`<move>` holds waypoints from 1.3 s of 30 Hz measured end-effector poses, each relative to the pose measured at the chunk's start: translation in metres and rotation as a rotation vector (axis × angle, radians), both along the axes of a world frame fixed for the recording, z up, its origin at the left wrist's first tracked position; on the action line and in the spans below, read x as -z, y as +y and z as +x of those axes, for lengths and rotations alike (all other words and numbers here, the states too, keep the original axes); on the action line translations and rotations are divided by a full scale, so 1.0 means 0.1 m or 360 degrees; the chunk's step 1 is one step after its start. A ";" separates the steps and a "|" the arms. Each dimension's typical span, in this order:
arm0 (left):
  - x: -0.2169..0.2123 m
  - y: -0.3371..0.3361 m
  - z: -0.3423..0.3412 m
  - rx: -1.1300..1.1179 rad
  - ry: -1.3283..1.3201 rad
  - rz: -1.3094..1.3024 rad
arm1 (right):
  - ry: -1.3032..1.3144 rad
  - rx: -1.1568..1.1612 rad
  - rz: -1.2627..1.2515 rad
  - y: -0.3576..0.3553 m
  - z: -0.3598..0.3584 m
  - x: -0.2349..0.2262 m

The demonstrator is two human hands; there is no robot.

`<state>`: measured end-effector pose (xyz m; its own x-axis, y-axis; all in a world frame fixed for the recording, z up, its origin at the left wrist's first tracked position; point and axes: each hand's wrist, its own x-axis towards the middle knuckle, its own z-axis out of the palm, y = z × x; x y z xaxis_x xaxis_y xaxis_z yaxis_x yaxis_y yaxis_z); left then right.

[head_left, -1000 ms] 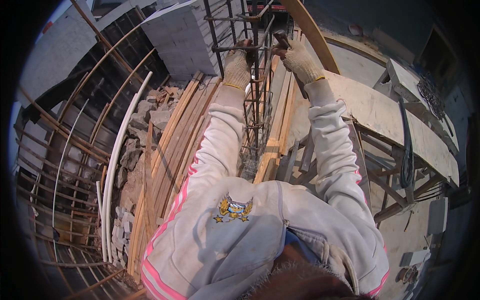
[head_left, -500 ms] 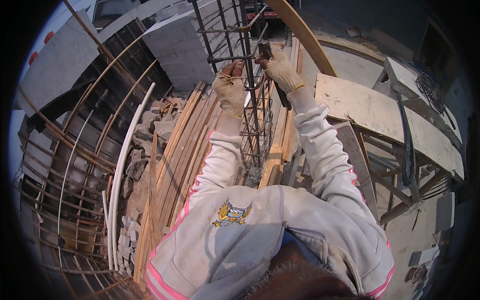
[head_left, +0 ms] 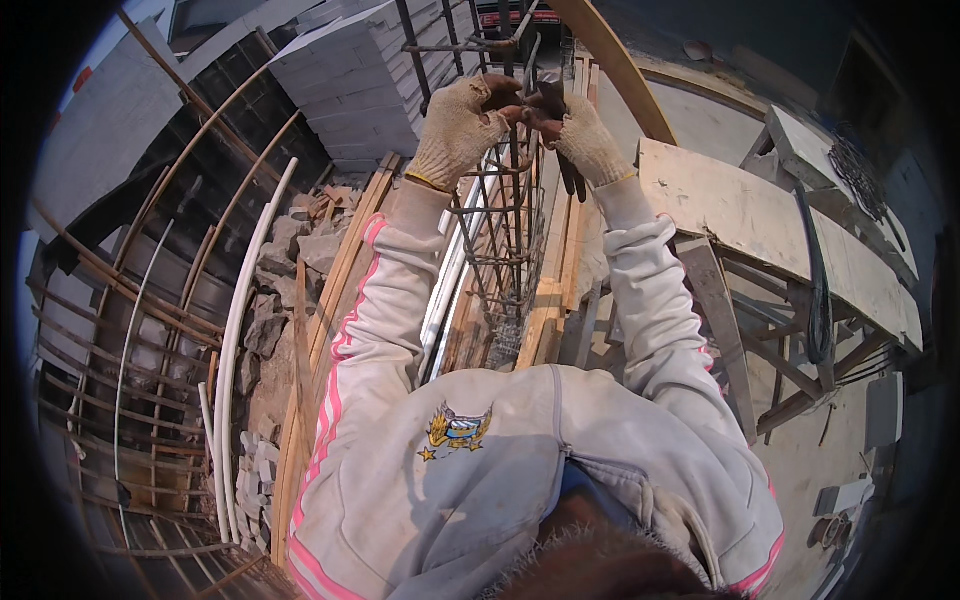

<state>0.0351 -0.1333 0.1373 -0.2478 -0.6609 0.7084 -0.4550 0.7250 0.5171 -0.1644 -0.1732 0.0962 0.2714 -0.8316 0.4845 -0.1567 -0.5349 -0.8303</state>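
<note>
Nearest of all, here's the person's pale grey zip jacket with pink stripes [head_left: 400, 500], both sleeves reaching out and away across the site. And at the end of them, close together, the two hands! The left hand, in a cream knitted glove with bare fingertips [head_left: 460, 132], has its fingers curled in, the tips right up by the other hand; whether they pinch anything, one cannot tell. The right hand, in a matching cream glove [head_left: 588, 138], is closed around a dark metal hand tool with two slim handles [head_left: 574, 180], its handles pointing down below the palm. Both hands are at the tall cage of brown steel reinforcing bars [head_left: 515, 172], which stands straight ahead of the person, between the arms. Over to the left, long tan timber planks [head_left: 311, 350] lie beside grey broken rubble [head_left: 268, 325], with thin white plastic pipes [head_left: 239, 330] alongside; to the right, a pale plywood board [head_left: 730, 205] on wooden legs. And farther back, behind the cage, a neat stack of light grey rectangular blocks [head_left: 345, 95]
</note>
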 end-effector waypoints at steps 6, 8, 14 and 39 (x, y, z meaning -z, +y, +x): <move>0.04 -0.11 0.07 -0.0190 -0.0410 -0.0496 | -0.0103 0.0056 0.0137 0.09 0.10 0.03; 0.16 -0.15 0.04 -0.0234 -0.0318 -0.0724 | -0.0201 0.0094 0.0329 0.06 0.06 0.12; 0.34 -0.06 0.05 -0.0094 -0.0188 -0.0785 | -0.0060 0.0422 0.0003 0.02 0.19 0.17; 0.03 -0.28 0.21 -0.0073 0.0123 0.0019 | -0.0475 -0.0030 0.0727 -0.08 0.23 -0.14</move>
<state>0.0564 -0.1615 0.1340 -0.1619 -0.6787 0.7163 -0.4462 0.6978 0.5603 -0.1410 -0.1807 0.1101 0.1941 -0.9719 0.1335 0.1273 -0.1099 -0.9858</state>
